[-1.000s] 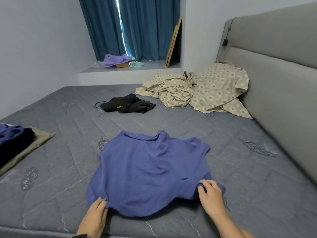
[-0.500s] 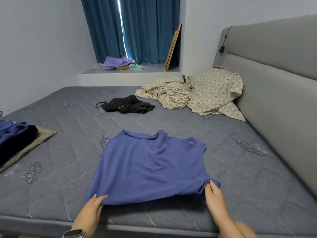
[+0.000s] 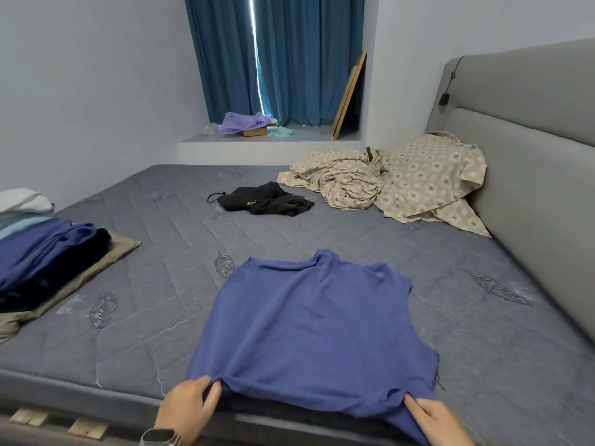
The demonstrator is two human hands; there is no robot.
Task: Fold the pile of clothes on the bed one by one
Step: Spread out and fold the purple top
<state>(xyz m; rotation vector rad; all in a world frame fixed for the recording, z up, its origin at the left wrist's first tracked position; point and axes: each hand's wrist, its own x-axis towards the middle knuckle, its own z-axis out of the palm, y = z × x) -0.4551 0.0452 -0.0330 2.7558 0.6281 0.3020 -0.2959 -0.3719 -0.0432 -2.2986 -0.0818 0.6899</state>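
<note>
Fabric of the blue knit short-sleeved shirt, spread flat on the near middle of the grey quilted mattress, looks soft, light and limp, so it is judged likely to sag and crease wherever it is unsupported. The near hem is pinched at its left corner by the left hand and at its right corner by the right hand, fingers closed on cloth. Hem corners and shoulders are judged the best holds; a black crumpled garment waits farther away.
</note>
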